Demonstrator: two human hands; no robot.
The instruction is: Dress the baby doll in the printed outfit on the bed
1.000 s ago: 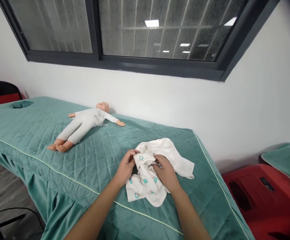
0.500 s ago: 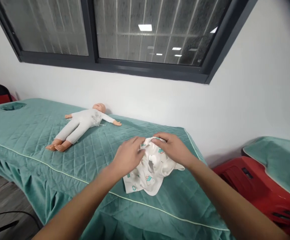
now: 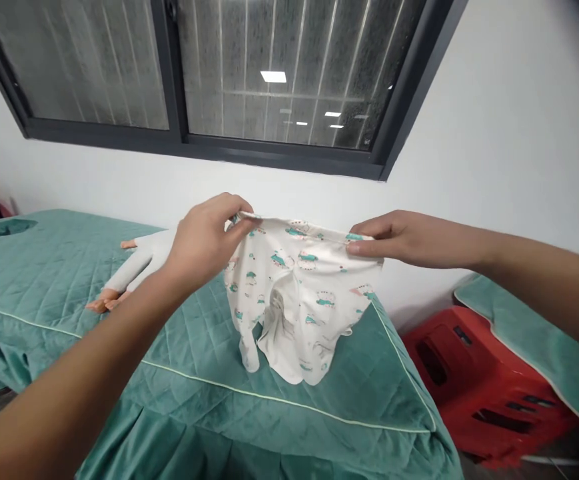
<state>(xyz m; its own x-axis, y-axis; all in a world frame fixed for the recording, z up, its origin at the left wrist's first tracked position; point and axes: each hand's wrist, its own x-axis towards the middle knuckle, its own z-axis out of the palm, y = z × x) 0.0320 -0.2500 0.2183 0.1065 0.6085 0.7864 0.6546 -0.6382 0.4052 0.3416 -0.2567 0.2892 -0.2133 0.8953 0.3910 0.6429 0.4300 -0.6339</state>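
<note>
Both my hands hold up a small white baby garment [image 3: 296, 293] with a teal print, stretched by its top edge above the bed. My left hand [image 3: 208, 237] pinches its left corner, and my right hand [image 3: 402, 238] pinches its right corner. The garment's lower part hangs down and touches the green quilted bed cover [image 3: 59, 273]. Behind my left hand lies a baby doll [image 3: 136, 263] in white clothes, on its back, mostly hidden by my hand and arm.
The bed stands against a white wall under a dark-framed window [image 3: 179, 80]. A red plastic stool [image 3: 474, 373] sits on the floor right of the bed, beside another green-covered surface [image 3: 529, 347]. The cover has a face hole [image 3: 6, 227] at far left.
My hands have lifted the garment off the bed and pulled it apart, spreading its top edge in the air. The view has shifted right and closer.
</note>
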